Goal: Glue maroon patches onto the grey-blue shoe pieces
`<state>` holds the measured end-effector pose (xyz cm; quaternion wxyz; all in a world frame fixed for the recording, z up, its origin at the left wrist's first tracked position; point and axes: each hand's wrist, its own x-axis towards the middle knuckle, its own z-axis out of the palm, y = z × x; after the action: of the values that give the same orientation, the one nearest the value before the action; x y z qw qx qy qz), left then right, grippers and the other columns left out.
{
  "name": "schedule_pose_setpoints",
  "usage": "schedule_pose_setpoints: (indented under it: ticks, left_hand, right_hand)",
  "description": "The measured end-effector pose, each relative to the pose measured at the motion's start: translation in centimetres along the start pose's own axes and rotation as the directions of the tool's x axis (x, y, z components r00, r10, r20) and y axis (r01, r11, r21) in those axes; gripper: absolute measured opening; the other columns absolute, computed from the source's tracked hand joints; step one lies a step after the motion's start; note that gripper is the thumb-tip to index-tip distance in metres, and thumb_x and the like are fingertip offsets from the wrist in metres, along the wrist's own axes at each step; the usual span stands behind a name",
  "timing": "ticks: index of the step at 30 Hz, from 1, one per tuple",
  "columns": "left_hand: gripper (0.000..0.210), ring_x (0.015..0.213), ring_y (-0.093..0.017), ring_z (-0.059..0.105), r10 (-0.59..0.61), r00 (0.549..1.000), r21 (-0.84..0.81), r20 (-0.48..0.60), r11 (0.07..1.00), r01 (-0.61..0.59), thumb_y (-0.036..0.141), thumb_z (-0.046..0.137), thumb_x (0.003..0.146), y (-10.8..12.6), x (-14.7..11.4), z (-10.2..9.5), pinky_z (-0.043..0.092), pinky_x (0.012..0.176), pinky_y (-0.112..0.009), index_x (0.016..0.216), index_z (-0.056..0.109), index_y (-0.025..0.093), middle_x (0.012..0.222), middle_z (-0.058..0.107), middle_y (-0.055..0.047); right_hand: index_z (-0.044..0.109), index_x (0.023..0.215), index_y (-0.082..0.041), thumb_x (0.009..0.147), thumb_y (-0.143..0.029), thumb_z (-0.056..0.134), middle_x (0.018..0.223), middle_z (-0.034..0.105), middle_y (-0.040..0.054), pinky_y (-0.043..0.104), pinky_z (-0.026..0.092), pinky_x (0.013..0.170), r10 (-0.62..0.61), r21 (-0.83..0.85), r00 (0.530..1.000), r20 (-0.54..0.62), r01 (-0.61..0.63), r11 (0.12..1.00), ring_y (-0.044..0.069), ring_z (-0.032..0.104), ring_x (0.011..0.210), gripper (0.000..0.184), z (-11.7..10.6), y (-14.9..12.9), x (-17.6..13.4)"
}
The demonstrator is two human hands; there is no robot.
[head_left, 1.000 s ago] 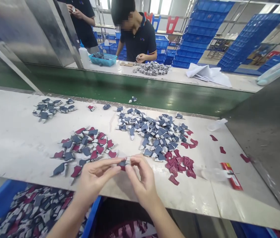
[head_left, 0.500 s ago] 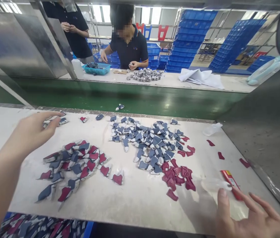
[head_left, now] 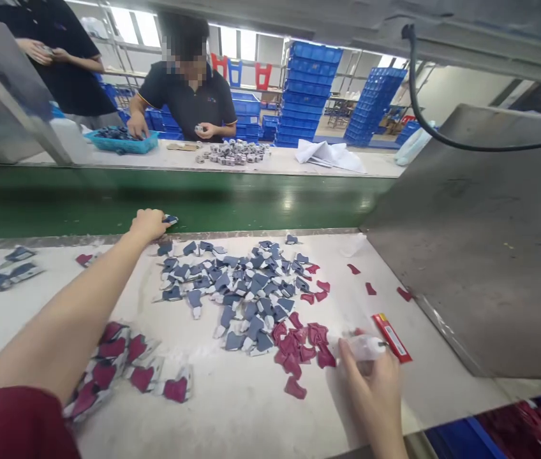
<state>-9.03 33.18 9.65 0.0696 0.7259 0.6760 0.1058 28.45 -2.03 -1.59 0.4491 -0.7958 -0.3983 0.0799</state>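
Note:
My left hand [head_left: 148, 225] reaches over the far edge of the table to the green conveyor belt [head_left: 251, 207]. Its fingers are closed on a blue-and-white shoe-shaped piece [head_left: 170, 220], which sticks out to the right. In my right hand [head_left: 378, 382] is a small translucent squeeze bottle [head_left: 365, 348], gripped between thumb and fingers. Left of that hand lies a heap of dark red cut-out pieces [head_left: 294, 347]. Beyond it spreads a large pile of blue-and-white pieces [head_left: 246, 280]. Red-faced white pieces [head_left: 112, 347] sit below my left forearm, which partly hides them.
A red packet [head_left: 392, 338] lies right of my right hand. A metal panel [head_left: 485, 255] bounds the right side. Blue bins [head_left: 462, 440] stand below the table at lower right. Across the belt, a co-worker [head_left: 189, 95] handles grey parts beside a turquoise basket [head_left: 124, 141].
My left hand has gone from the left of the table to the piece on the belt and taken hold of it. My right hand has closed round the bottle. The view has swung right.

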Motion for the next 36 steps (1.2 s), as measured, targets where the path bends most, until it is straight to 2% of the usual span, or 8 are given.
schedule_pose_setpoints:
  ticks: [4, 7, 11, 15, 19, 22, 25, 36]
  left_hand:
    - [0.045, 0.105, -0.033, 0.062, 0.089, 0.996, 0.050, -0.008, 0.995, -0.089, 0.032, 0.038, 0.103, 2.3, -4.7, -1.2, 0.050, 0.089, -0.052, 0.127, 0.050, -0.004, 0.102, 0.066, -0.015]
    - [0.044, 0.101, -0.033, 0.062, 0.241, 0.970, 0.035, -0.021, 0.970, -0.240, 0.041, 0.041, 0.100, 4.3, -12.8, -0.1, 0.051, 0.086, -0.047, 0.120, 0.057, 0.005, 0.097, 0.066, -0.012]
    - [0.027, 0.087, -0.025, 0.065, 0.575, 0.791, -0.187, -0.210, 0.770, -0.610, 0.038, 0.045, 0.099, 6.6, -25.9, 4.4, 0.053, 0.076, -0.036, 0.113, 0.060, 0.019, 0.093, 0.067, -0.008]
    - [0.014, 0.091, -0.022, 0.063, 0.459, 0.868, -0.361, -0.191, 0.790, -0.497, 0.024, 0.050, 0.098, 8.5, -33.6, 8.5, 0.051, 0.077, -0.032, 0.110, 0.057, 0.023, 0.093, 0.065, -0.005]
    - [0.011, 0.096, -0.023, 0.059, 0.334, 0.925, -0.458, -0.183, 0.804, -0.381, 0.021, 0.052, 0.097, 9.4, -35.5, 10.6, 0.049, 0.082, -0.034, 0.107, 0.057, 0.022, 0.097, 0.065, -0.005]
    - [0.011, 0.097, -0.024, 0.058, 0.306, 0.931, -0.484, -0.197, 0.796, -0.364, 0.021, 0.053, 0.096, 9.5, -35.5, 11.1, 0.048, 0.083, -0.035, 0.106, 0.057, 0.022, 0.097, 0.065, -0.005]
    - [0.011, 0.097, -0.024, 0.057, 0.313, 0.927, -0.485, -0.207, 0.790, -0.375, 0.020, 0.053, 0.097, 9.5, -35.5, 11.2, 0.048, 0.083, -0.036, 0.106, 0.057, 0.021, 0.098, 0.065, -0.005]
    - [0.011, 0.097, -0.024, 0.056, 0.312, 0.930, -0.498, -0.196, 0.785, -0.368, 0.021, 0.051, 0.097, 9.7, -35.6, 11.0, 0.048, 0.083, -0.037, 0.106, 0.057, 0.021, 0.098, 0.066, -0.005]
  right_hand:
    - [0.061, 0.121, -0.019, 0.082, -0.056, 0.065, 0.124, 0.065, 0.0150, 0.049, 0.048, 0.098, 0.099, 0.240, 0.993, 0.059, -0.111, 0.964, 0.032, 0.061, 0.115, 0.055, 0.1, -0.4, -0.4]
    - [0.046, 0.137, -0.020, 0.077, -0.050, 0.074, 0.129, 0.064, 0.0161, 0.042, 0.055, 0.090, 0.139, 0.453, 0.988, 0.072, -0.157, 0.877, 0.029, 0.064, 0.113, 0.073, 0.0, -0.9, -0.8]
    - [0.050, 0.123, -0.020, 0.069, -0.043, 0.083, 0.106, 0.073, 0.0132, 0.033, 0.057, 0.069, 0.222, 0.551, 0.974, 0.052, -0.213, 0.807, 0.026, 0.071, 0.091, 0.068, -0.6, -0.5, -1.6]
    - [0.061, 0.097, -0.017, 0.070, -0.043, 0.080, 0.080, 0.066, 0.0027, 0.028, 0.051, 0.063, 0.153, 0.658, 0.988, 0.031, -0.135, 0.741, 0.017, 0.065, 0.069, 0.042, -0.5, -0.2, -3.4]
    - [0.063, 0.094, -0.018, 0.077, -0.043, 0.072, 0.081, 0.065, 0.0029, 0.028, 0.051, 0.064, 0.037, 0.749, 0.993, 0.116, -0.112, 0.654, 0.016, 0.064, 0.069, 0.032, 0.5, -1.8, -5.8]
    - [0.063, 0.092, -0.019, 0.081, -0.038, 0.070, 0.074, 0.066, 0.0008, 0.025, 0.051, 0.059, -0.085, 0.684, 0.971, 0.221, -0.092, 0.724, 0.015, 0.063, 0.063, 0.023, 1.2, -3.6, -7.2]
    - [0.063, 0.088, -0.019, 0.077, -0.033, 0.075, 0.070, 0.068, -0.0001, 0.023, 0.052, 0.054, -0.165, 0.595, 0.958, 0.235, -0.007, 0.804, 0.014, 0.064, 0.058, 0.021, 1.4, -4.8, -7.9]
    - [0.065, 0.091, -0.018, 0.081, -0.034, 0.073, 0.072, 0.072, 0.0021, 0.023, 0.054, 0.054, -0.223, 0.481, 0.941, 0.256, 0.076, 0.874, 0.015, 0.067, 0.059, 0.020, 1.8, -5.3, -8.0]
